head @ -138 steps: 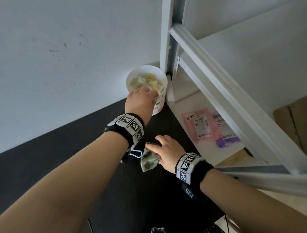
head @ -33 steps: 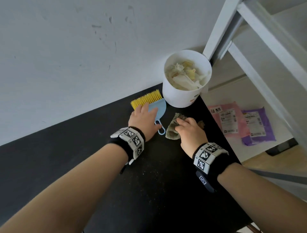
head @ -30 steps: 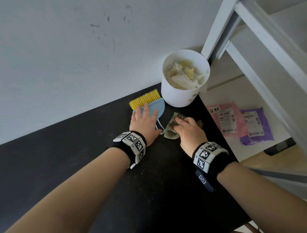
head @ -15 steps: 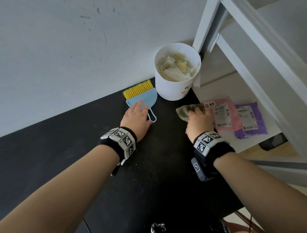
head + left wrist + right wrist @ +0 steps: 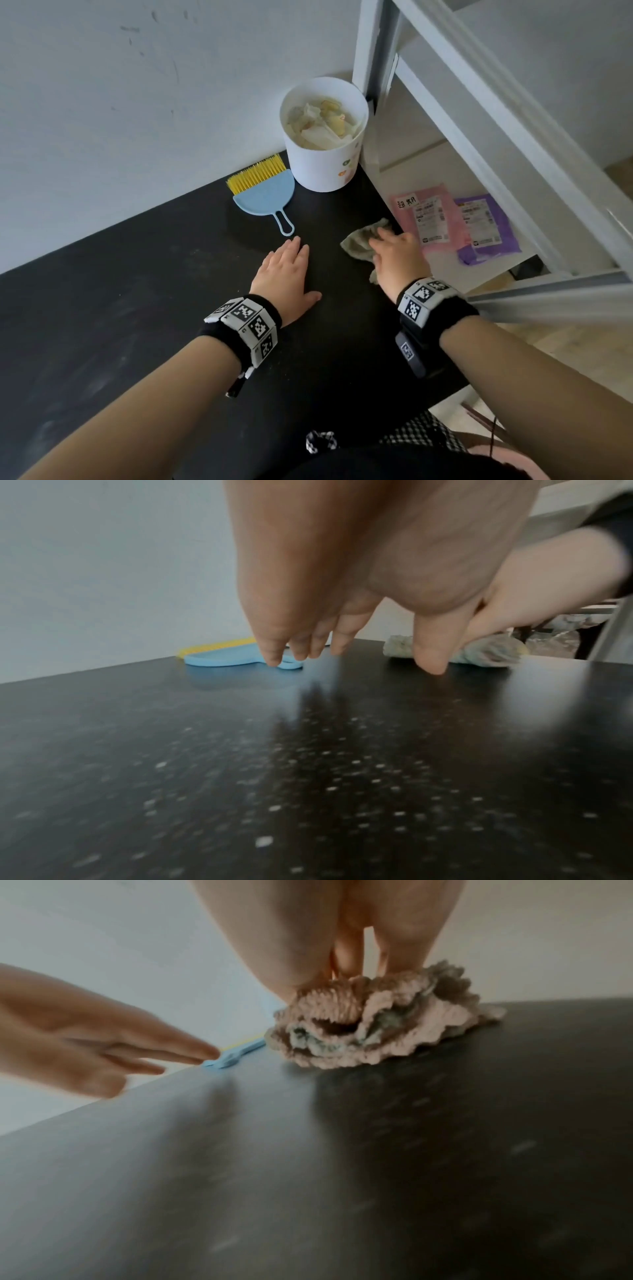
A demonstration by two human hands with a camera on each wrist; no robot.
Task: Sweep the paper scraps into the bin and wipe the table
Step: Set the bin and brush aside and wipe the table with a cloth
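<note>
Right hand (image 5: 399, 262) is down on the rag (image 5: 358, 241) near the tabletop's (image 5: 137, 308) right edge, fingers curled over the crumpled cloth and pressing it onto the black surface, so that grip is full of rag. From the right wrist view the rag (image 5: 373, 1031) bunches up in folds under the fingers. Left hand (image 5: 286, 274) sits at about 9 o'clock of the rag, palm down, fingers straight and together, grip loose and holding nothing; the left wrist view shows its fingertips (image 5: 270, 653) just above the tabletop. At 12 o'clock of that hand lies the blue brush (image 5: 265, 195) with yellow bristles, flat, its loop handle pointing toward the fingers, not touched. The white bin (image 5: 323, 164) stands upright in the far corner, at 1 o'clock of the brush, with paper scraps (image 5: 322, 125) inside. Pale specks dot the tabletop.
</note>
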